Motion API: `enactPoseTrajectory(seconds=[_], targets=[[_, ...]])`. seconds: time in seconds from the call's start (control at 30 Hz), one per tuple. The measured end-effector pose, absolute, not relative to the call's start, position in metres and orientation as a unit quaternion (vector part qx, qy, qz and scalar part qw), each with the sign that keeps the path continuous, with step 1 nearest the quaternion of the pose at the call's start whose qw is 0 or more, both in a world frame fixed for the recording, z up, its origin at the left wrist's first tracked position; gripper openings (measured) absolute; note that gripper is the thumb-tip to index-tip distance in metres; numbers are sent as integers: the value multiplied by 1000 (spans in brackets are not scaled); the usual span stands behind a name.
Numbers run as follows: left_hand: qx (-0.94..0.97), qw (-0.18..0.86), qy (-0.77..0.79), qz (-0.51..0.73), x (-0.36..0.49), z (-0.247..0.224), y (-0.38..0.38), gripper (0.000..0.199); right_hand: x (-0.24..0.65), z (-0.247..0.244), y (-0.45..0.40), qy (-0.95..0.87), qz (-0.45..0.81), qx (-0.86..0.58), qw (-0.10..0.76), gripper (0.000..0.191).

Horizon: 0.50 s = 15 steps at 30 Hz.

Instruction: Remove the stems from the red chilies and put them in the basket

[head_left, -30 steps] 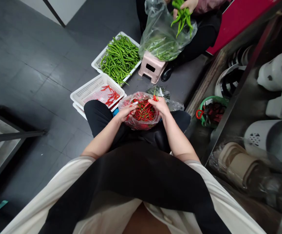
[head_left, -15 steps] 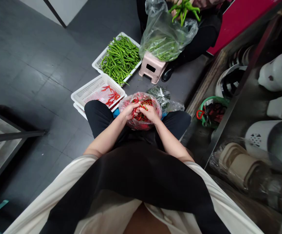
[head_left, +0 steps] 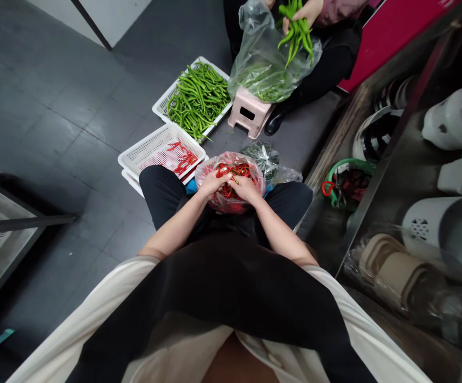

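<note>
"Which step is in hand?"

"Picking through red chillies, I'd judge. They fill a clear plastic bag between the knees. The left hand closes round a few; the right hand meets it at the fingertips, but whether it pinches anything I can't tell."

"And the next move?"

"Probably calls for a light pinch."

"Any writing?"

"None readable; the red panel's pale marks are too small."

There's one pink stool, one red chilli bag.
</note>
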<state>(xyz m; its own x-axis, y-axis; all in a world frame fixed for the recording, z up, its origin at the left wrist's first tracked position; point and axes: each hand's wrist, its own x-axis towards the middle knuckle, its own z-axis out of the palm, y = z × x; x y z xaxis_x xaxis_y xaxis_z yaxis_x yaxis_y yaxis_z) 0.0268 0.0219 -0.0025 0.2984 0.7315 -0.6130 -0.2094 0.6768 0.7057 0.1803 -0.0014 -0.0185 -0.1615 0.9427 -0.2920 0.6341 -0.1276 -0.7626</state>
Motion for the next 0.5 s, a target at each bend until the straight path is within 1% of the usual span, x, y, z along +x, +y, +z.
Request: enactPoseTrajectory(seconds=[0.07, 0.17, 0.23, 0.3, 0.33, 0.4, 0.5], targets=[[242, 784, 491, 293, 27, -1, 27, 29, 181, -14, -3, -663, 412, -597, 183, 28], [173, 837, 473, 212, 24, -4, 36, 31, 186, -11, -4, -687, 392, -584, 180, 30], [190, 805, 509, 238, 22, -8, 39, 25, 189, -11, -4, -670, 375, -621, 156, 30], [262, 722, 556, 317, 22, -12, 39, 18, 191, -12, -4, -645, 361, -662, 124, 29], [303, 686, 566, 343, 23, -13, 38, 20, 190, -12, -4, -639, 357, -672, 109, 29], [373, 657, 562, 337, 26, -15, 35, 22, 188, -12, -3, -643, 353, -674, 83, 31], [421, 656, 555, 291, 33, -16, 32, 16, 183, -14, -2, -658, 353, -663, 64, 30]])
